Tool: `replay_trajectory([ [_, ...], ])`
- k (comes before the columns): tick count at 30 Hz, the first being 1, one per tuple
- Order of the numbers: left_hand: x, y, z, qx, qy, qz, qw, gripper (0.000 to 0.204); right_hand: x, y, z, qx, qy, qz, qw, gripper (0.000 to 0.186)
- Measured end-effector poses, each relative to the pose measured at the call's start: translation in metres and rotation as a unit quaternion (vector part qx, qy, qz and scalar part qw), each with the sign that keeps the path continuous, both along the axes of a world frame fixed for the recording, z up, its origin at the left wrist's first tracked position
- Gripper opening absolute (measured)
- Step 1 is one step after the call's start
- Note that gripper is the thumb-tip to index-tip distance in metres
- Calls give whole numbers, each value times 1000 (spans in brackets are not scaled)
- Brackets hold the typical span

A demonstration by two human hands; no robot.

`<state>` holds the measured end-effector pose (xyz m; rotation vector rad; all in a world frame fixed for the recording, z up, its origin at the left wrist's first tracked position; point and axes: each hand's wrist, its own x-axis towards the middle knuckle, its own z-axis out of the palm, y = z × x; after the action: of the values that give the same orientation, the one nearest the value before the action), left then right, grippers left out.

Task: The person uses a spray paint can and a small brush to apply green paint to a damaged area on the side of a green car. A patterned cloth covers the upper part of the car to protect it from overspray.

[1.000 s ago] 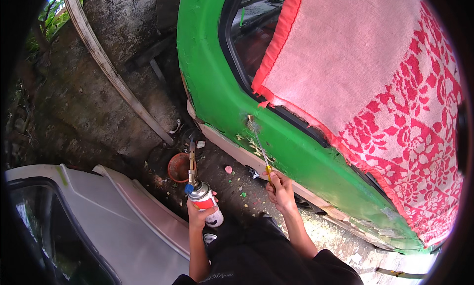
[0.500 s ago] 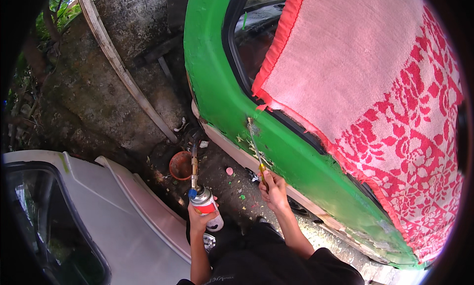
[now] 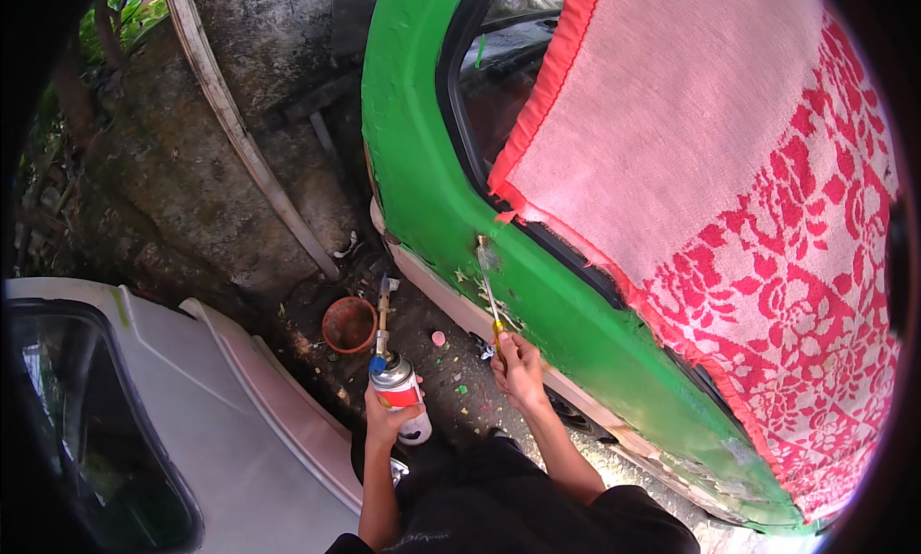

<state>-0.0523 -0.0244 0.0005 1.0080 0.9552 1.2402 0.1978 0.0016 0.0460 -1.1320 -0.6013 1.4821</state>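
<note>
My left hand point(image 3: 387, 419) is wrapped round the can of a gas blowtorch point(image 3: 397, 393). A blue fitting and a long metal nozzle top the can, the nozzle pointing away from me. No flame can be made out. In my right hand point(image 3: 521, 367) is a screwdriver point(image 3: 488, 283) with a yellow handle and a long thin metal shaft. Its tip meets, or nearly meets, a scuffed grey patch on the green car body point(image 3: 566, 309), just below the window. Bits of paint are peeling along the lower part of that panel.
A red and pink patterned towel point(image 3: 662, 122) covers the car's roof and part of its windows. To the left is a pale grey car body point(image 3: 249, 439). A reddish bucket point(image 3: 349, 325) and paint flakes lie on the ground. A curved strip point(image 3: 228, 113) leans by the stained wall.
The view has shifted slightly. The screwdriver's tip is a little farther left and lower in the picture, still by the grey patch. Both hands keep their grip.
</note>
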Motion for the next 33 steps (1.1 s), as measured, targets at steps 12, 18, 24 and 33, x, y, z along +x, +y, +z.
replay_trajectory([
  [12,-7,-1,9,3,6,21,1000,63,25,-8,15,6,-37,-8,999,36],
  [18,-4,0,10,-1,8,7,1000,63,28,-2,18,-4,-61,-1,998,35],
  [24,-2,3,10,5,17,-14,1000,64,41,-6,21,64,-198,-42,977,32],
  [33,-13,1,10,1,24,23,999,62,58,5,75,98,-530,-17,842,32],
])
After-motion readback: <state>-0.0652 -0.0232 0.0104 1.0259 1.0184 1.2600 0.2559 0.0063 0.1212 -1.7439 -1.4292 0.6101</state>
